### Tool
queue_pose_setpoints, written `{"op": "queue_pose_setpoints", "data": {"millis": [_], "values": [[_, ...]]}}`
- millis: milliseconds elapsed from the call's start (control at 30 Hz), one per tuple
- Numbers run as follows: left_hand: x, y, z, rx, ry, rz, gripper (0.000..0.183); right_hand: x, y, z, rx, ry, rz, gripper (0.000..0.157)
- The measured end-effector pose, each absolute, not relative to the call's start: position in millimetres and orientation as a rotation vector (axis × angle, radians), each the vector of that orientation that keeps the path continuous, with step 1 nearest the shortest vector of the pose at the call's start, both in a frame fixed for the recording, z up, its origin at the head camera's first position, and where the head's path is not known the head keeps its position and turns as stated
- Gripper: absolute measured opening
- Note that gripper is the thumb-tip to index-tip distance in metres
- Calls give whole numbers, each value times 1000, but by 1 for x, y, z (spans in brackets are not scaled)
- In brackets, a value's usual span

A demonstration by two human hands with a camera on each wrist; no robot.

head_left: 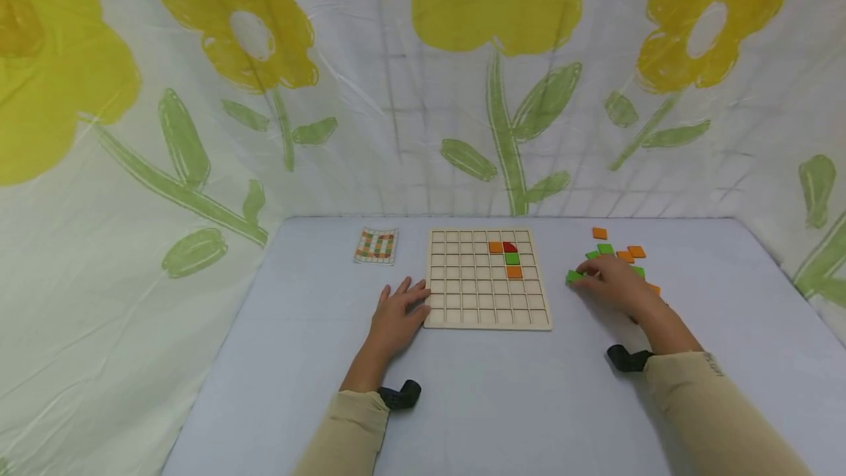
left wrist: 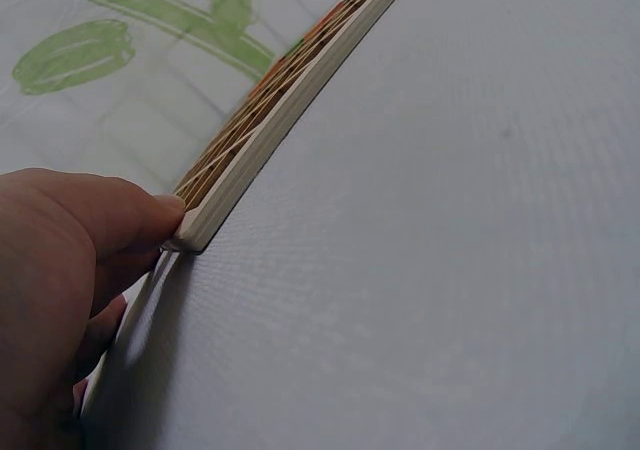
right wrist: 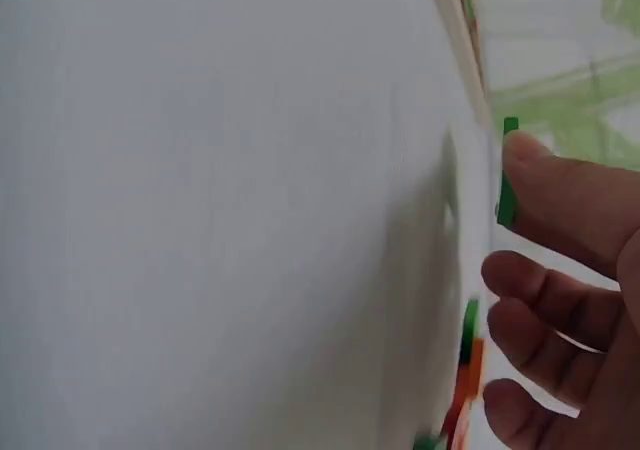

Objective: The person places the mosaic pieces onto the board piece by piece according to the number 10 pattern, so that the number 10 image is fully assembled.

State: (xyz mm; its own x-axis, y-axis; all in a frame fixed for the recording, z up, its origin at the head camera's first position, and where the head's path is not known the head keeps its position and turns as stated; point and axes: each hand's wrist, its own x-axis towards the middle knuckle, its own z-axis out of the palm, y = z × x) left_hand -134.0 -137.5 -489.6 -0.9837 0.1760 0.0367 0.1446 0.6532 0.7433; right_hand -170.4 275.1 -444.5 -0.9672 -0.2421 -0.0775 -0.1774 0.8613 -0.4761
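Observation:
My right hand (head_left: 615,283) pinches a small green square tile (head_left: 574,278) between thumb and fingers, held up off the table in the right wrist view. In that view the green tile (right wrist: 509,170) shows edge-on, with the other fingers loosely bent below it. My left hand (head_left: 396,322) rests at the left side of a wooden grid board (head_left: 463,320). Its spread fingers touch the rim, and the thumb (left wrist: 140,215) lies against the board's corner in the left wrist view. Two orange tiles (head_left: 514,272), a green tile (head_left: 512,259) and a red rounded piece (head_left: 510,247) sit in cells at the board's upper right.
A printed pattern card (head_left: 376,246) lies left of the board. Loose orange tiles (head_left: 637,251) and green tiles (head_left: 605,248) are scattered around and beyond my right hand, partly hidden by it. A flower-printed white curtain (head_left: 357,131) stands behind the white table (head_left: 496,402).

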Motion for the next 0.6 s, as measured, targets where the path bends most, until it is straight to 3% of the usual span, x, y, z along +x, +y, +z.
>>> {"op": "queue_pose_setpoints", "data": {"millis": [333, 600], "values": [[-135, -138, -491, 280, 2825, 1268, 34, -170, 215, -441, -490, 2838, -758, 27], [-135, -137, -493, 272, 2822, 1255, 35, -174, 194, -448, -556, 2864, -698, 27]]}}
